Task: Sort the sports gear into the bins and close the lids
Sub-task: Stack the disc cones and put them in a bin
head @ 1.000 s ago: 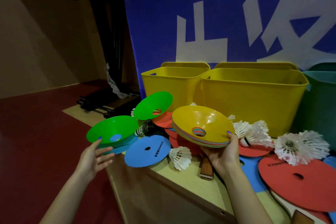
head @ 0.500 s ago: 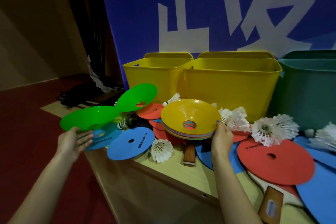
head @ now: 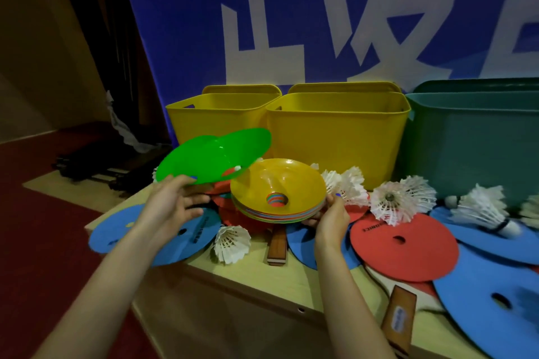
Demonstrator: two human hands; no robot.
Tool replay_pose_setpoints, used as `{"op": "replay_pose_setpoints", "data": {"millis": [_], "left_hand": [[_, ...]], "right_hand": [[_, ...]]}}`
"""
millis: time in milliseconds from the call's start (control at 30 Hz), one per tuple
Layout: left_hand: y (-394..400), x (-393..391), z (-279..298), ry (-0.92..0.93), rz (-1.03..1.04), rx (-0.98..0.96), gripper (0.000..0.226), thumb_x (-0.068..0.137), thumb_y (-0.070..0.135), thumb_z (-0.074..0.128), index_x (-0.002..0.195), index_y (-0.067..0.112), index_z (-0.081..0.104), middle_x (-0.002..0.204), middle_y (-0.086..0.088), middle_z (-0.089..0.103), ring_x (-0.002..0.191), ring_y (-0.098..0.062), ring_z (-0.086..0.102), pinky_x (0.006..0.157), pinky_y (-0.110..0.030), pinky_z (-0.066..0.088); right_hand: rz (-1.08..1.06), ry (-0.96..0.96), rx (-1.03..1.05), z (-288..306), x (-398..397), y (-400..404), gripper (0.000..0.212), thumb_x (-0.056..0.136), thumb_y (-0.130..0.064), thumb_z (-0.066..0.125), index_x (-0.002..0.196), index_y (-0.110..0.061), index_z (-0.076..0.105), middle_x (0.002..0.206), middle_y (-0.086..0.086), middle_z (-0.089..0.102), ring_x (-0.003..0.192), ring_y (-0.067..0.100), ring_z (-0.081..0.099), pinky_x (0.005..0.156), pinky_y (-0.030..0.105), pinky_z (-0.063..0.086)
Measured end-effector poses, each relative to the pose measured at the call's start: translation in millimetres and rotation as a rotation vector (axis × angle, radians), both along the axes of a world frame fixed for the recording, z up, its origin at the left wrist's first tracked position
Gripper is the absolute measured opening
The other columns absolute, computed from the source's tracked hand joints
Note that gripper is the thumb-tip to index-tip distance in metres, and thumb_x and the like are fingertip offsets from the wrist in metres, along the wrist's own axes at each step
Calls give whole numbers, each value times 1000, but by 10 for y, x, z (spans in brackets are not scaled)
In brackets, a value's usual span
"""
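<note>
Left hand: holds a green cone by its near rim, thumb on top and fingers spread beneath; the grip is a loose pinch on the rim. The cone is raised above the bench, tilted, its far edge just beside the stack. A second green cone shows behind it; whether the two touch cannot be told.

Right hand: cups the stack of nested cones from the right, thumb on the rim of the yellow top cone, fingers curled under the lowest one. The stack sits upturned, hole at centre, over the clutter on the bench.

Bins: two yellow bins stand side by side at the back of the bench, left bin and middle bin, both open. A teal bin stands to their right, also open. Lids stand upright behind them.

Loose gear on the bench: flat blue discs and red discs lie overlapping. White shuttlecocks lie among them, one at the front edge, one on a red disc, others near the teal bin. A wooden paddle handle juts out below the stack; another lies at the lower right.
</note>
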State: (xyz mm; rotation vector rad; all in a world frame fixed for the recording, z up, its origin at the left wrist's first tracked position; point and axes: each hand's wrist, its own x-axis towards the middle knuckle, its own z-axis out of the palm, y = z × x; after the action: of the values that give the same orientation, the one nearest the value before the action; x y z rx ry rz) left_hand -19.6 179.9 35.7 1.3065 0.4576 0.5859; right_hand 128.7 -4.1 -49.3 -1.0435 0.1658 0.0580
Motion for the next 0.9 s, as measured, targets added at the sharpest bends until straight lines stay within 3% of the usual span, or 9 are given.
{"op": "replay_pose_setpoints", "data": {"millis": [233, 333, 433, 467, 533, 600, 667, 800, 900], "left_hand": [[-322, 353, -212, 181, -162, 182, 35, 96, 12, 50, 131, 15, 43, 97, -10, 61, 51, -16, 62, 40, -25, 48], [-331, 430, -240, 189, -128, 237, 47, 98, 18, 49, 142, 15, 34, 73, -12, 62, 39, -12, 55, 37, -22, 45], [-247, 504, -294, 183, -61, 307, 53, 101, 26, 40, 150, 20, 20, 54, -4, 60, 32, -8, 46, 36, -21, 40], [-223, 510, -307, 175, -47, 323, 52, 102, 25, 38, 150, 21, 18, 54, -4, 59, 31, -7, 44, 34, -20, 39], [-162, 486, -318, 153, -14, 319, 50, 103, 23, 37, 149, 21, 20, 60, -7, 54, 30, -7, 43, 33, -18, 39], [-66, 432, -328, 137, 13, 243, 46, 102, 23, 39, 146, 20, 27, 66, -8, 51, 32, -7, 45, 34, -20, 41], [25, 365, -349, 148, 3, 117, 42, 101, 26, 40, 142, 17, 33, 72, -8, 54, 36, -9, 48, 35, -21, 42], [252, 269, -358, 119, 2, -200, 31, 101, 24, 40, 128, 9, 43, 99, -8, 60, 63, -16, 51, 39, -16, 46], [467, 255, -371, 53, 3, -489, 26, 100, 19, 40, 118, 2, 47, 94, -8, 60, 65, -13, 51, 41, -14, 48]], "right_hand": [[20, -33, 45, 48, -35, -14, 37, 98, -35, 37, 82, -16, 66, 81, 1, 66, 72, 13, 60, 61, 26, 48], [37, -89, 21, 39, -81, -5, 32, 88, -43, 47, 81, -18, 66, 86, 2, 67, 82, 18, 60, 75, 36, 47], [59, -141, -14, 55, -130, -6, 21, 77, -38, 49, 61, -26, 55, 67, -4, 53, 75, 18, 47, 69, 37, 38], [78, -154, -23, 94, -168, -24, 17, 77, -37, 50, 70, -26, 60, 74, -4, 57, 80, 18, 51, 73, 36, 41], [108, -150, -41, 87, -167, -24, 36, 83, -32, 54, 112, -13, 62, 108, -1, 62, 100, 16, 55, 87, 33, 45], [115, -146, -115, 79, -177, -19, 53, 85, -29, 56, 133, -7, 48, 125, 0, 55, 111, 16, 54, 90, 33, 46], [110, -178, -195, 33, -168, -10, 60, 78, -33, 55, 133, -8, 49, 127, 6, 58, 114, 21, 55, 92, 38, 48], [109, -192, -221, -73, -77, 20, 38, 89, -13, 53, 127, -8, 55, 120, 8, 62, 108, 23, 58, 85, 35, 48], [90, -205, -221, -132, -25, 31, 37, 90, -13, 51, 127, -10, 55, 119, 6, 62, 108, 22, 58, 85, 37, 48]]}}
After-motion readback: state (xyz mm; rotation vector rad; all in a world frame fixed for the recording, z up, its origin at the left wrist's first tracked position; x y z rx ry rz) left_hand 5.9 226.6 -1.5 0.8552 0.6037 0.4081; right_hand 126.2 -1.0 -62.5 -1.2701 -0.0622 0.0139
